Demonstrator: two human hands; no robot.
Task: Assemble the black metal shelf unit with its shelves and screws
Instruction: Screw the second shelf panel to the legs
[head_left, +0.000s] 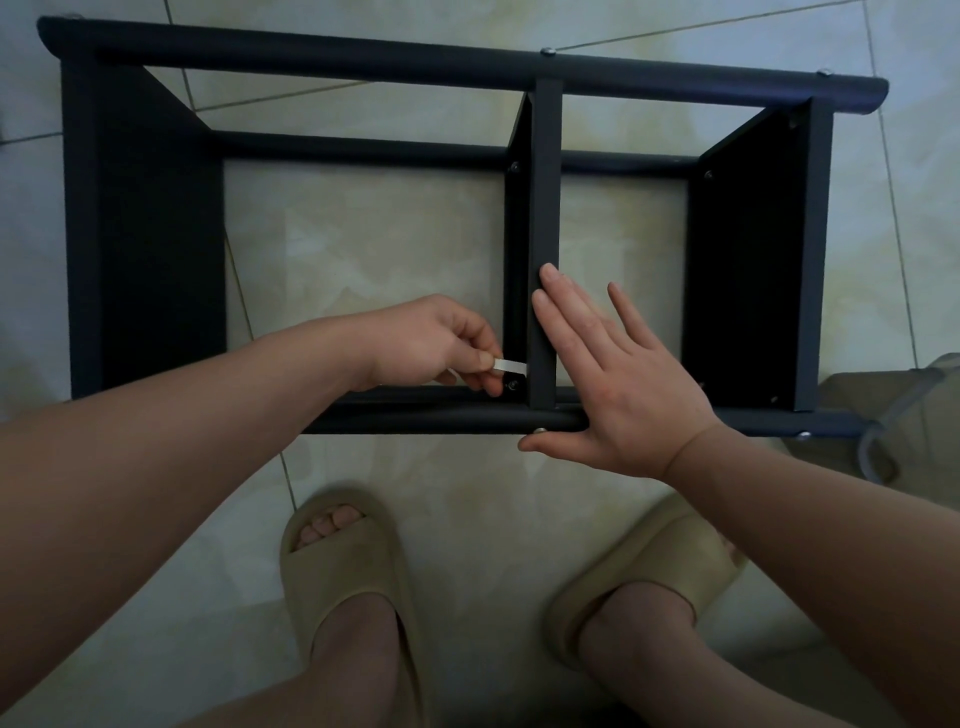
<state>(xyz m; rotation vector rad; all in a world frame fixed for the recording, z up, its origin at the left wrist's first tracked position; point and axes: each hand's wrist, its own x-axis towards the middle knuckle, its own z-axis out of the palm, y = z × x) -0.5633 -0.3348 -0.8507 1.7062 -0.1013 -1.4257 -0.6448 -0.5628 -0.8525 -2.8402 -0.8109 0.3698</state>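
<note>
Head view: the black shelf unit lies on its side on the tiled floor. The left hand has its fingers clamped on a small silver tool, with a screw just below them at the middle shelf. The right hand, fingers straight and apart, braces that shelf from the other side. Holding the shelf square and turning in short strokes should seat the screw cleanly.
</note>
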